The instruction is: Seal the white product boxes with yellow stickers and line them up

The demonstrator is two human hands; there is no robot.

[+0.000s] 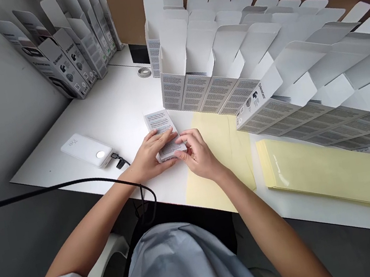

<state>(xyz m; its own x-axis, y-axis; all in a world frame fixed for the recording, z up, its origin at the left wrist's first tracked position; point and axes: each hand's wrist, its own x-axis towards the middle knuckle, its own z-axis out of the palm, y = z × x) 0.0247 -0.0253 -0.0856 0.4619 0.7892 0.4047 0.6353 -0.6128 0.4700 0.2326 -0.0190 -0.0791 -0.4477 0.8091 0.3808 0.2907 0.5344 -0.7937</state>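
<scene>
A small printed carton (pixel 159 120) lies on the white table between my hands, its text side up and its near end toward me. My left hand (pixel 150 154) holds it from the left, with the fingers across its top and the thumb by the near end. My right hand (pixel 196 153) grips its near right corner between thumb and fingers. Under my right hand is a flat yellow sheet (pixel 218 151). Whether the carton's near flap is closed is hidden by my fingers.
Rows of open upright cartons (pixel 211 81) fill the back right, and more cartons (pixel 68 63) stand back left. A yellow stack (pixel 320 172) lies right. A white power bank (pixel 85 150) with a black cable (pixel 71 183) is left. A tape roll (pixel 143 72) lies behind.
</scene>
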